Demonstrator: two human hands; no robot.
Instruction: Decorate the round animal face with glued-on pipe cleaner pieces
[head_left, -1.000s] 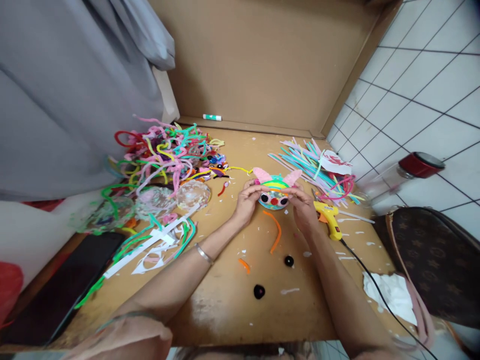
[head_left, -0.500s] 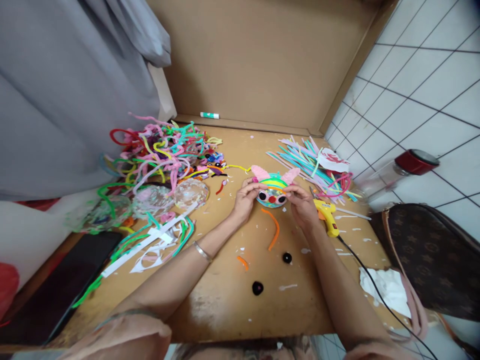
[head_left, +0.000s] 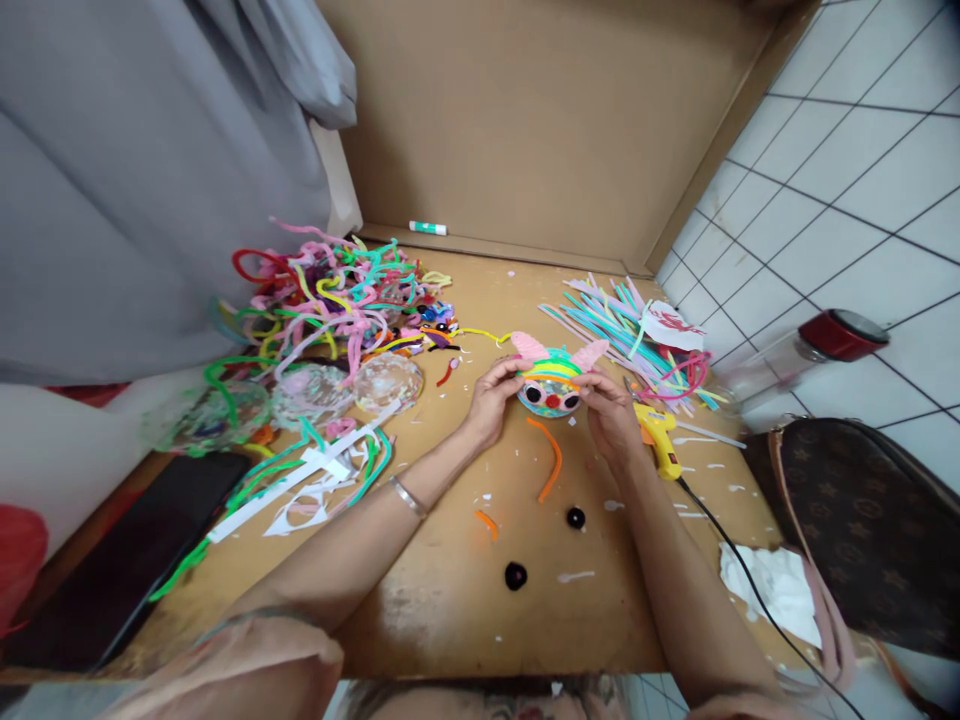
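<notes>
Between my two hands is a round pipe-cleaner lantern (head_left: 553,402) made up as an animal face, with pink ears, black eyes and a red nose. An orange pipe cleaner runs across its brow under yellow and green bands. My left hand (head_left: 495,400) pinches the lantern's left side. On the other side, my right hand (head_left: 609,410) grips it with thumb and fingers at the end of the orange strip. Below it lie a loose orange pipe cleaner (head_left: 551,462), a shorter orange piece (head_left: 487,523) and two black pompoms (head_left: 516,576).
A yellow glue gun (head_left: 660,442) lies right of my right hand, its cord trailing forward. Tangled pipe cleaners (head_left: 352,300) heap at left by clear plastic shapes (head_left: 386,383) and a black phone (head_left: 127,560). Straight pipe cleaners (head_left: 607,320), a bottle (head_left: 832,335) and a brown bag (head_left: 855,530) are rightward.
The view has shifted slightly, moving everything a little to the right in the picture. Both hands keep their hold on the lantern.
</notes>
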